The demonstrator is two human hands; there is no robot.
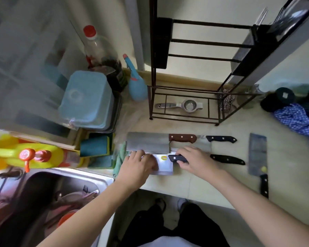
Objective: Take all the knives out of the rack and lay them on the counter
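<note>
The dark metal rack (185,90) stands at the back of the pale counter (212,184). Several knives lie flat in front of it. A cleaver with a brown handle (183,138) lies at the left, and a black-handled knife (221,139) beside it. Another black handle (227,159) shows below those. A grey cleaver (258,154) lies lengthwise at the right. My right hand (194,159) grips the black handle of a shiny cleaver (165,165) with a yellow sticker. My left hand (139,164) presses flat on that blade, hiding its left part.
A lemon squeezer (184,105) lies on the rack's bottom shelf. At the left are a blue lidded box (86,100), a spray bottle (135,86), sponges (96,147) and a sink (60,193) with dishes. A blue checked cloth (296,120) lies at the far right.
</note>
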